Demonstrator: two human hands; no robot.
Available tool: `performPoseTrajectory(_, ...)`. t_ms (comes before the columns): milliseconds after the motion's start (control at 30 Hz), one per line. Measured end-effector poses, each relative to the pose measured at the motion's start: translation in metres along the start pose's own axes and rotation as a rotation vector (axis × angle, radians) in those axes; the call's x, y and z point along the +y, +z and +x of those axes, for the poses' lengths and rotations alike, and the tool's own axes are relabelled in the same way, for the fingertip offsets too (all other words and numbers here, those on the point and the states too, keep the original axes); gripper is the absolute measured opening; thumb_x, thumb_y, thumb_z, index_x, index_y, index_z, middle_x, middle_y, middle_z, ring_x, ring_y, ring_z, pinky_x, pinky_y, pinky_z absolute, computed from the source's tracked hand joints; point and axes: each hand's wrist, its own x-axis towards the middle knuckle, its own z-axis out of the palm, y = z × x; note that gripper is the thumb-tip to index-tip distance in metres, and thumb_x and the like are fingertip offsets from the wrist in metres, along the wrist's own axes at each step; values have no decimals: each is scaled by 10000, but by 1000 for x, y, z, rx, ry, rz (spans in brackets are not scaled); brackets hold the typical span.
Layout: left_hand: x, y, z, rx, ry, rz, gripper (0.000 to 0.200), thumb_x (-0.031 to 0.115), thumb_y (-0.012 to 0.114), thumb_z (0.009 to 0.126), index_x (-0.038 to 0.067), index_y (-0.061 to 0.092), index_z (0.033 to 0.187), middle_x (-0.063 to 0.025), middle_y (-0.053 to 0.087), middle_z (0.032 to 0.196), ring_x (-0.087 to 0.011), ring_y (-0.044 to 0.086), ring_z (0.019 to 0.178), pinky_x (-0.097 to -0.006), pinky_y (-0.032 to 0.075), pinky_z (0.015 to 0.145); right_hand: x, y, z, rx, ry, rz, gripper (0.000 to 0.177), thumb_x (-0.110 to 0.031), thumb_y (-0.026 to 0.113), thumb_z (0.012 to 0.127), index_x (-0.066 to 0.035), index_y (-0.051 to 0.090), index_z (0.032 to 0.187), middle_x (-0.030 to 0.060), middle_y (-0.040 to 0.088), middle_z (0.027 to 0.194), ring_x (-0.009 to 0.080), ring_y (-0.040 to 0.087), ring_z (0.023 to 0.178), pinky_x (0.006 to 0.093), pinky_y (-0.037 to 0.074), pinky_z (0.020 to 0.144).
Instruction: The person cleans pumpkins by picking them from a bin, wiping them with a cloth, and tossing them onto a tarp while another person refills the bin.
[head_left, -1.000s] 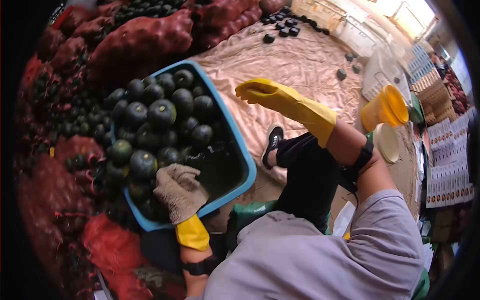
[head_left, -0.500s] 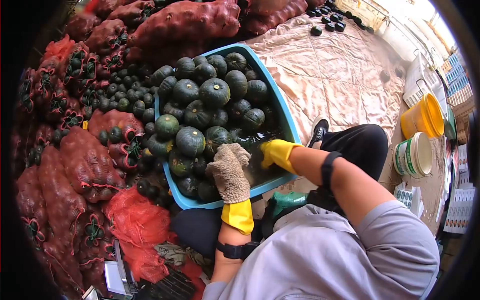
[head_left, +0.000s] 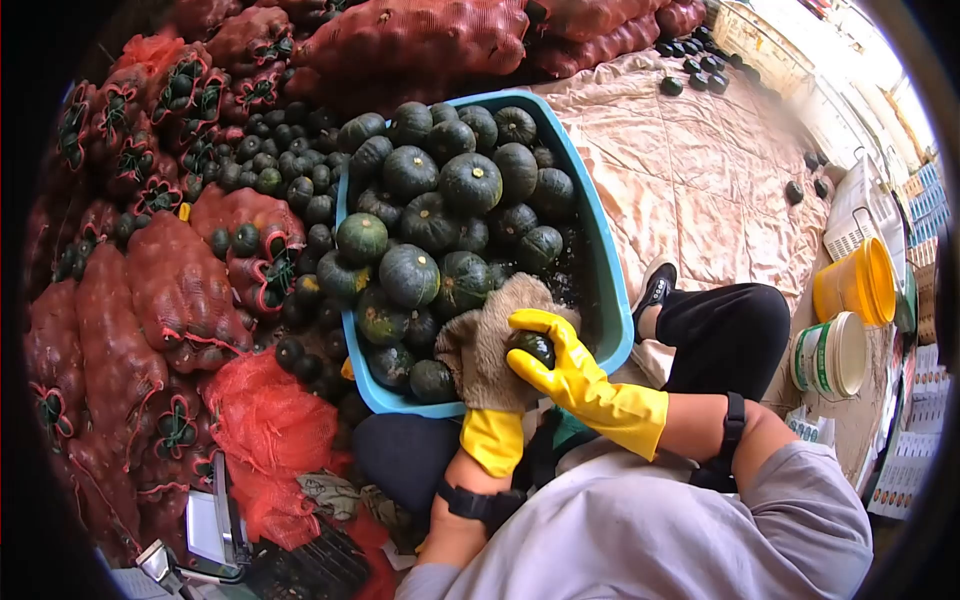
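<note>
A small dark green squash (head_left: pixel 531 348) is between my two hands, over the near edge of a blue tub (head_left: pixel 606 262). My right hand (head_left: pixel 572 378), in a yellow rubber glove, has its thumb and fingers curled round the squash. My left hand (head_left: pixel 500 345) wears a brown cloth mitt over a yellow glove and lies against the squash's left side; its fingers are hidden inside the mitt. Many larger dark green squashes (head_left: pixel 471 184) are heaped in the tub, with dark water showing at its right side.
Red net sacks (head_left: pixel 118 335) lie along the left and top. Small loose squashes (head_left: pixel 290 165) lie beside the tub. More squashes (head_left: pixel 708 65) rest on a pinkish cloth (head_left: pixel 690 170). A yellow bucket (head_left: pixel 850 282) and a white bucket (head_left: pixel 828 355) stand at right.
My right hand has come up out of the tub's water and moved left, now with a small squash in it. The mitted left hand has turned toward it. The whole view has shifted slightly.
</note>
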Motion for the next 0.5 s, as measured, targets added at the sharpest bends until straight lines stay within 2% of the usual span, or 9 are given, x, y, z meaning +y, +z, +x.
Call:
performPoseTrajectory(33, 2, 2, -9, -23, -46, -79, 335, 206, 778, 879, 91, 676, 1177, -139, 731, 1082, -324, 713, 1058, -445, 571, 885, 15, -10, 10, -46, -267, -151, 518, -201, 864, 900, -105, 659, 1366, 182, 666, 1372, 342, 596, 1357, 427, 429, 1187)
performPoseTrajectory(133, 25, 8, 5, -223, -396, -348, 449, 118, 840, 817, 5, 634, 1199, -246, 727, 1044, -393, 718, 1115, -474, 570, 898, 52, -8, 61, 470, -22, -338, 437, -211, 834, 927, -80, 667, 1310, 171, 672, 1285, 367, 619, 1266, 465, 473, 1105)
performPoseTrajectory(167, 25, 13, -3, -211, -404, -253, 381, 74, 809, 846, 16, 619, 1171, -240, 711, 1153, -369, 706, 1157, -454, 570, 958, 45, -14, 58, 370, -57, -386, 508, -264, 825, 959, -92, 647, 1403, 156, 692, 1323, 323, 628, 1323, 420, 461, 1145)
performPoseTrajectory(233, 9, 32, -19, 124, -213, -969, 430, 36, 780, 871, 25, 613, 1267, -225, 667, 1322, -350, 676, 1242, -445, 559, 1030, 10, -24, 35, -120, -224, -68, 472, -265, 777, 998, -84, 653, 1416, 141, 680, 1399, 295, 607, 1363, 409, 430, 1181)
performPoseTrajectory(300, 9, 17, -20, 51, -367, -1181, 595, 27, 777, 880, 60, 576, 1438, -203, 586, 1507, -302, 629, 1352, -436, 547, 1079, -6, -41, 40, -351, -20, 2, 362, -240, 665, 1078, -61, 672, 1393, 138, 666, 1444, 268, 610, 1365, 401, 450, 1161)
performPoseTrajectory(400, 18, -6, -1, -196, -411, -70, 538, 76, 726, 921, 85, 582, 1439, -174, 741, 1196, -376, 729, 1072, -444, 579, 926, -7, -15, 57, 46, 35, -89, 325, -197, 714, 1016, -46, 725, 1304, 218, 729, 1267, 422, 685, 1185, 468, 550, 1035)
performPoseTrajectory(433, -5, 23, -16, -111, -217, 49, 363, 110, 702, 947, 82, 634, 1303, -158, 738, 1083, -361, 737, 991, -447, 579, 868, -12, 7, 41, 220, -383, -574, 264, -150, 717, 1002, -42, 745, 1241, 207, 754, 1156, 430, 726, 1032, 441, 579, 966)
performPoseTrajectory(467, -28, 52, -31, -3, -35, 191, 204, 144, 679, 974, 78, 686, 1167, -142, 736, 970, -346, 744, 911, -450, 579, 809, -11, 6, 37, 177, -449, -525, 267, -144, 721, 1006, -50, 739, 1255, 184, 760, 1146, 371, 735, 1011, 410, 579, 945)
performPoseTrajectory(500, -20, 12, -8, -181, -87, 84, 121, 168, 665, 990, 80, 703, 1064, -126, 720, 906, -330, 739, 891, -446, 571, 784, -15, 0, 37, 134, -521, -484, 271, -138, 726, 1011, -57, 732, 1269, 161, 766, 1136, 312, 745, 991, 378, 580, 925)
